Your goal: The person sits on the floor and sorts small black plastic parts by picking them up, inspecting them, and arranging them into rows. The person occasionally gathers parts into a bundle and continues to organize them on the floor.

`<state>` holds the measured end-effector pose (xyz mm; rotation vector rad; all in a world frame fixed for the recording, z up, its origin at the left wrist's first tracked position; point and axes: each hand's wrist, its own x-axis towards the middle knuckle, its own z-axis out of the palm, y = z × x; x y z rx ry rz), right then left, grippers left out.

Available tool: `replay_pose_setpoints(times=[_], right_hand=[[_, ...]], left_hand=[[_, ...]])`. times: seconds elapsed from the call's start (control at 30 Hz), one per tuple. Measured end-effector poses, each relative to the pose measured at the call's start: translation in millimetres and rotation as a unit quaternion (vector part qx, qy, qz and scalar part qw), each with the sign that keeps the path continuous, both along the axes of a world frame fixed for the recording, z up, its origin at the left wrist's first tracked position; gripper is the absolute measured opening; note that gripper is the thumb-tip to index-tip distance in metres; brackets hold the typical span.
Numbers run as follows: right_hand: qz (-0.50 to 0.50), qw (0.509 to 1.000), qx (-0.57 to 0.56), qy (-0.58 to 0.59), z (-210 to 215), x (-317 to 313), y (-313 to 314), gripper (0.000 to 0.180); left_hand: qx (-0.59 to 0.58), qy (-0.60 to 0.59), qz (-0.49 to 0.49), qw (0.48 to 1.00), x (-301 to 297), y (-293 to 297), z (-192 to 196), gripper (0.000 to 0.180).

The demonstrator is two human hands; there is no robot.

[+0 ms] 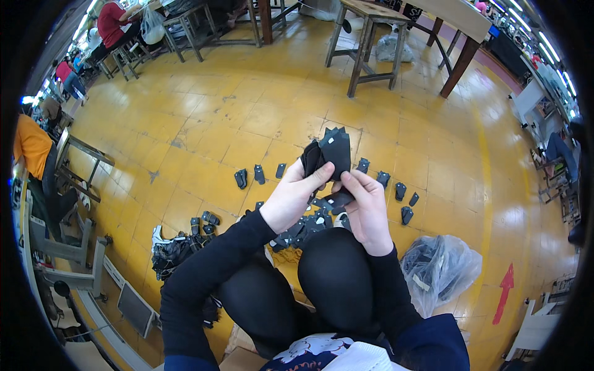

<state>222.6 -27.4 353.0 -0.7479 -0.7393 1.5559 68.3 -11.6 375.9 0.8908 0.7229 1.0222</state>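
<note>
My left hand (pixel 294 191) is closed on a bundle of dark cut fabric pieces, its thumb pressed across them. The front dark fabric piece (pixel 336 148) stands upright with a jagged top edge and a small white mark. Behind it on the left, more black pieces (pixel 311 158) are folded over. My right hand (pixel 366 207) pinches the lower end of the pieces between thumb and fingers. Beneath my hands, partly hidden by them and by my knees, a loose pile of similar dark pieces (pixel 300 232) lies on the floor.
Small stacks of dark pieces (pixel 241 179) and others (pixel 401 191) lie around the pile. A black bundle (pixel 170 253) sits at left, a clear plastic bag (pixel 440 272) at right. Wooden stools (pixel 371 37) and a table (pixel 455 18) stand ahead. A person in orange (pixel 34 145) is at left.
</note>
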Motion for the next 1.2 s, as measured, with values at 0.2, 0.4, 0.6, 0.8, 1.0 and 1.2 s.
replay_pose_setpoints(times=[0.2,0.4,0.6,0.8,1.0,1.2], right_hand=[[0.021,0.949,0.115,-0.293,-3,2,-2,0.017],[-0.002,0.994,0.050,-0.099,1,-7,-1,0.016],[-0.085,0.978,0.089,-0.171,-3,18,6,0.010],[0.054,0.754,0.399,-0.519,54,37,17,0.011],[0.166,0.561,0.477,-0.656,51,34,19,0.010],[0.181,0.581,0.429,-0.667,65,22,17,0.018]], left_hand=[[0.039,0.058,0.002,0.998,2,6,0,0.031],[0.027,0.075,-0.060,0.995,-1,1,2,0.029],[-0.057,-0.020,-0.038,0.997,3,6,9,0.057],[-0.109,0.091,-0.065,0.988,-18,9,3,0.066],[-0.118,0.125,-0.291,0.941,-8,4,-23,0.055],[-0.110,0.068,-0.263,0.956,-15,6,-36,0.027]])
